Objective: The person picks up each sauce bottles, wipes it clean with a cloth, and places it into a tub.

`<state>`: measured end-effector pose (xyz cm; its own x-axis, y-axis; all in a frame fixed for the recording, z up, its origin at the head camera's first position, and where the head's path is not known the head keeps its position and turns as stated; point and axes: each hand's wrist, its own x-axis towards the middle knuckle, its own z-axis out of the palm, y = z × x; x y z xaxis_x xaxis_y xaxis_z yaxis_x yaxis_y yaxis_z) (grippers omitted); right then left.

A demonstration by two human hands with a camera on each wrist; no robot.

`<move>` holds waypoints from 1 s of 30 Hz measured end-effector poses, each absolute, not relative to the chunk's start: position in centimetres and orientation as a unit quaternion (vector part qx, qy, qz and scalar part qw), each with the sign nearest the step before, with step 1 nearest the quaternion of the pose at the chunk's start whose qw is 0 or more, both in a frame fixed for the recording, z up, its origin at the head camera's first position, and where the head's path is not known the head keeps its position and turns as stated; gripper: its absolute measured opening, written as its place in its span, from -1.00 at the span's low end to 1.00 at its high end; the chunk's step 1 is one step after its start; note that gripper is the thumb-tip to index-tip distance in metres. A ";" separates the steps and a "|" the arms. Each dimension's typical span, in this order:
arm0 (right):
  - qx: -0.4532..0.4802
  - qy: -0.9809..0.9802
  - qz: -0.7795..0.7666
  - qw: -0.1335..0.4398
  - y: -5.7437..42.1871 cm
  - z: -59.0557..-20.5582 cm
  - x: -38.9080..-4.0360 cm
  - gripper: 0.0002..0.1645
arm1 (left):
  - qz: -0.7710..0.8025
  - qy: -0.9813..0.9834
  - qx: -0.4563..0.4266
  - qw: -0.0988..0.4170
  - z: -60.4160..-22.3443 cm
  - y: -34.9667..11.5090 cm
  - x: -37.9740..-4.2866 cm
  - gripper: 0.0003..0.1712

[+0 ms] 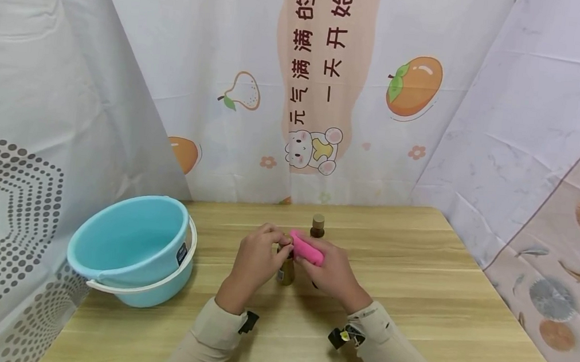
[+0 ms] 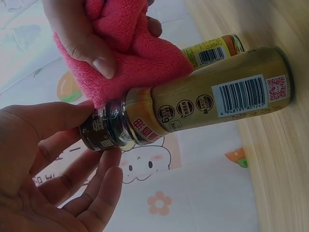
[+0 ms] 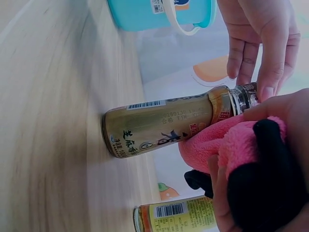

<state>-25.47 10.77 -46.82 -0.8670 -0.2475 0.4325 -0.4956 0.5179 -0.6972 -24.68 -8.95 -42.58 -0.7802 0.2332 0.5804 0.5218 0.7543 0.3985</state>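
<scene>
A sesame oil bottle (image 2: 227, 96) with a gold label and dark cap stands upright on the wooden table. My left hand (image 1: 257, 256) pinches its cap (image 2: 100, 128) between thumb and fingers. In my right hand (image 1: 335, 271) is a bunched pink plush cloth (image 1: 308, 250), which presses against the bottle's neck and shoulder. The right thumb lies over the cloth, close to the cap. Just behind the right hand stands a second bottle (image 1: 318, 225) with a tan cap; its yellow label (image 3: 183, 215) shows in the right wrist view, and the hand hides much of its body.
A light-blue bucket (image 1: 169, 282) with a white handle stands at the table's left side. The wooden table (image 1: 411, 329) reaches back to a printed curtain (image 1: 204, 41). More patterned cloth hangs along the left and right sides.
</scene>
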 end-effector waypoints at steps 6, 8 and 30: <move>0.211 -0.860 0.448 0.125 10.9 -47.1 -25.5 -0.40 | -0.282 -0.900 -0.213 0.256 -42.6 -8.8 -24.8 -0.93; 0.208 -0.862 0.448 0.117 10.9 -47.2 -25.6 -0.40 | -0.281 -0.899 -0.214 0.260 -42.7 -8.8 -24.8 -0.93; 0.212 -0.901 0.375 0.061 10.7 -49.3 -26.1 -0.45 | -0.287 -0.890 -0.217 0.280 -43.1 -8.9 -25.0 -0.93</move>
<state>-26.10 10.70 -49.27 -0.9026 -0.3365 0.2685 -0.4276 0.6292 -0.6490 -25.00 -8.94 -43.11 -0.7493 0.2262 0.6224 0.5473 0.7407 0.3896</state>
